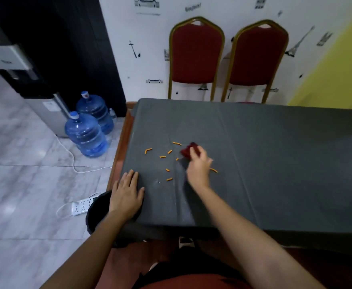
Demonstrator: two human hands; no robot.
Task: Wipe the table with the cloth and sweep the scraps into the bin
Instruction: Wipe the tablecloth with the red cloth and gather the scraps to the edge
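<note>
Holding one small dark red cloth [188, 150], bunched and soft, the right hand [199, 167] has its fingers closed around it and presses it on the table [275, 163] near the middle. The table wears a grey fabric cover with long creases. Around the cloth lie about nine orange scraps [162, 157], short, thin and curved like little worms (one of them sits just to the right of the right hand). The left hand [127, 195] rests flat on the cover at the near left corner, fingers spread and holding nothing. Just below that corner stands one round black bin [97, 213], partly hidden by the left forearm. On the marble floor lie one white power strip [81, 206] and two blue plastic water bottles [86, 135]. Behind the table stand two red padded chairs [196, 55] with golden frames.
</note>
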